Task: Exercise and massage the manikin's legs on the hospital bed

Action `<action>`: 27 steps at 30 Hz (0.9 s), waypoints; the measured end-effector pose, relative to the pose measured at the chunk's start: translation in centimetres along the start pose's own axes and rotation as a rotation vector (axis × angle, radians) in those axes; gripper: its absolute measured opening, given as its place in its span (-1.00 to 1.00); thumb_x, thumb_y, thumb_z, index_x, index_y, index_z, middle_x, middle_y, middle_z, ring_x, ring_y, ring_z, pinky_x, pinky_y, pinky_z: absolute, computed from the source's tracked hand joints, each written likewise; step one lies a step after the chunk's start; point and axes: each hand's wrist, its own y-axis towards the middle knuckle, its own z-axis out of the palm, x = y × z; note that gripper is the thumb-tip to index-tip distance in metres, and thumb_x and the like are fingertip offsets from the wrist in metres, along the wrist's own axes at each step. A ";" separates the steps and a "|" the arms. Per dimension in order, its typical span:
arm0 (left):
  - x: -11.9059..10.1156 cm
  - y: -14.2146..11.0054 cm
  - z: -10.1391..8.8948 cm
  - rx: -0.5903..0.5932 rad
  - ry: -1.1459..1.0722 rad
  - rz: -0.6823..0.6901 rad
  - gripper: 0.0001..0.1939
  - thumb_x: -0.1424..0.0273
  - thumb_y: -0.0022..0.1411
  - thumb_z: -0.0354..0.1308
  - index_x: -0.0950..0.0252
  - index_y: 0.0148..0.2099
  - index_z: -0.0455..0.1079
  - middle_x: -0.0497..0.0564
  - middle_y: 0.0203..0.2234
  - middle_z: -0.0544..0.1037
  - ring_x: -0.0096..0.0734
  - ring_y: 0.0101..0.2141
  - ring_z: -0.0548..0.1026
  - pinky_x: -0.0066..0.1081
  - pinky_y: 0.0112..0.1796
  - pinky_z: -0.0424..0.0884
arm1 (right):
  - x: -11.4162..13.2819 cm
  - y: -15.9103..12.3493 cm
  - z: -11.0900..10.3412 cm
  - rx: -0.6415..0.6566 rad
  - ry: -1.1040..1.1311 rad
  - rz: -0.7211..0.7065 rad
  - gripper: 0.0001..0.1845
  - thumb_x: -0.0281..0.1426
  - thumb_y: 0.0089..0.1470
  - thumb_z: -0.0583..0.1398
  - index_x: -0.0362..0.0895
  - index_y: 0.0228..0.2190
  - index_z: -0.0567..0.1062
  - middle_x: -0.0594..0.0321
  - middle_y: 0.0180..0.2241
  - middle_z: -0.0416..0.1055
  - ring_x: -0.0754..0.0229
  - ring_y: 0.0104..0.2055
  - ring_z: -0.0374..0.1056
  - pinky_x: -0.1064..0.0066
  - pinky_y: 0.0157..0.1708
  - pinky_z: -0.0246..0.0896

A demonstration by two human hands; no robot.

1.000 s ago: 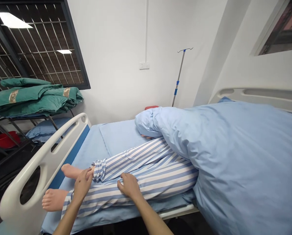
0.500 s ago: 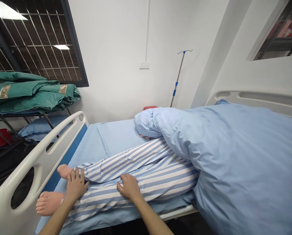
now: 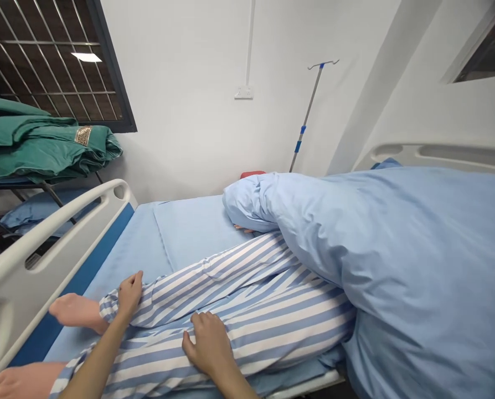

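Observation:
A manikin with smooth pink feet lies on the bed, wearing blue-and-white striped trousers [image 3: 247, 310]. At the far leg's lower shin, my left hand [image 3: 130, 293] has its fingers bent together on the trouser cloth, gripping it; the fingertips are partly hidden. The far foot [image 3: 76, 311] is bare beyond the trouser cuff, and the near foot [image 3: 27, 381] is cut off by the lower left edge. My right hand [image 3: 209, 341] rests on the near trouser leg around the knee, thumb apart and fingers loosely bent. A light blue quilt [image 3: 397, 238] covers the upper body.
The bed's white-and-blue end board [image 3: 79, 233] stands at left, with another board [image 3: 450, 155] at the far right. Behind the bed rises an IV pole [image 3: 309, 111]. Folded green bedding [image 3: 44, 144] lies on a rack by the barred window.
My left hand has gone from spread fingers near the ankles to a bent-fingered grip on the far trouser leg. The right hand stays on the near leg. The view has shifted right and down.

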 end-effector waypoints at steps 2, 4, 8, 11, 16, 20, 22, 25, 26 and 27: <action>1.1 0.3 0.6 -0.003 0.131 -0.030 -0.58 0.12 0.16 -0.19 0.25 -0.63 0.12 -0.08 -0.71 0.22 -0.43 -0.55 0.21 -0.45 -0.49 0.05 | -0.1 0.1 0.2 0.015 0.012 -0.006 -0.86 -0.32 -0.02 0.08 -0.11 -0.39 0.36 0.19 -0.40 0.38 0.06 -0.30 0.27 0.27 -0.29 0.09; 1.6 0.3 0.9 0.023 0.274 -0.051 -0.57 0.13 0.16 -0.22 0.24 -0.60 0.20 -0.04 -0.66 0.32 -0.39 -0.53 0.24 -0.44 -0.48 0.04 | -0.1 0.1 0.4 0.028 0.020 -0.010 -0.87 -0.33 -0.01 0.08 -0.11 -0.38 0.36 0.18 -0.40 0.38 0.05 -0.30 0.27 0.25 -0.29 0.09; 0.8 -0.1 0.9 0.080 0.415 -0.053 -0.55 0.15 0.18 -0.27 0.22 -0.54 0.30 0.03 -0.53 0.47 -0.31 -0.45 0.35 -0.43 -0.46 0.08 | -0.3 0.1 0.4 0.031 0.040 -0.011 -0.86 -0.34 0.01 0.07 -0.13 -0.37 0.37 0.16 -0.40 0.37 0.05 -0.29 0.26 0.24 -0.29 0.08; -0.1 -0.5 1.0 0.071 0.481 -0.073 -0.54 0.15 0.18 -0.27 0.22 -0.49 0.35 0.08 -0.44 0.52 -0.23 -0.38 0.40 -0.41 -0.44 0.12 | -0.4 0.1 0.3 0.039 0.070 -0.019 -0.84 -0.33 0.01 0.08 -0.13 -0.36 0.37 0.14 -0.39 0.38 0.04 -0.29 0.26 0.24 -0.28 0.07; -0.5 -0.9 1.4 0.030 0.577 -0.106 -0.55 0.20 0.17 -0.27 0.21 -0.35 0.44 0.16 -0.36 0.54 -0.12 -0.34 0.44 -0.34 -0.39 0.17 | -0.4 0.2 -0.3 0.049 0.120 -0.021 -0.82 -0.32 0.03 0.06 -0.14 -0.35 0.39 0.11 -0.38 0.39 0.02 -0.26 0.27 0.23 -0.26 0.07; -0.5 -1.1 1.5 0.014 0.617 -0.105 -0.56 0.22 0.18 -0.25 0.22 -0.28 0.45 0.17 -0.34 0.54 -0.14 -0.33 0.45 -0.34 -0.37 0.18 | -0.6 0.1 -0.6 0.069 0.123 -0.015 -0.80 -0.31 0.06 0.04 -0.15 -0.36 0.39 0.08 -0.36 0.39 0.01 -0.25 0.28 0.22 -0.25 0.06; -0.4 -1.1 1.6 0.017 0.616 -0.096 -0.56 0.23 0.18 -0.25 0.22 -0.28 0.46 0.17 -0.35 0.54 -0.15 -0.35 0.45 -0.34 -0.37 0.17 | -0.7 0.0 -0.7 0.090 0.112 -0.020 -0.79 -0.31 0.07 0.03 -0.15 -0.35 0.40 0.09 -0.36 0.40 0.02 -0.25 0.28 0.23 -0.26 0.07; -0.3 -1.4 1.7 0.022 0.588 -0.074 -0.57 0.24 0.19 -0.25 0.21 -0.32 0.46 0.14 -0.38 0.54 -0.17 -0.37 0.44 -0.34 -0.38 0.16 | -0.1 0.5 -0.9 0.127 0.053 -0.008 -0.81 -0.35 0.05 0.03 -0.15 -0.35 0.41 0.08 -0.36 0.41 0.01 -0.25 0.29 0.25 -0.28 0.07; -0.2 -1.5 1.7 0.006 0.580 -0.052 -0.57 0.25 0.20 -0.25 0.21 -0.33 0.45 0.13 -0.38 0.54 -0.18 -0.37 0.44 -0.34 -0.38 0.16 | 0.5 1.0 -1.1 0.131 0.021 -0.003 -0.82 -0.38 0.03 0.04 -0.15 -0.36 0.41 0.07 -0.36 0.42 0.00 -0.25 0.29 0.25 -0.29 0.06; -0.2 -1.6 1.7 -0.019 0.576 -0.027 -0.57 0.26 0.20 -0.25 0.22 -0.33 0.45 0.13 -0.38 0.54 -0.19 -0.36 0.44 -0.34 -0.37 0.16 | 1.3 1.9 -1.4 0.124 -0.006 -0.008 -0.82 -0.40 0.01 0.05 -0.16 -0.36 0.42 0.06 -0.36 0.42 -0.01 -0.25 0.30 0.26 -0.31 0.06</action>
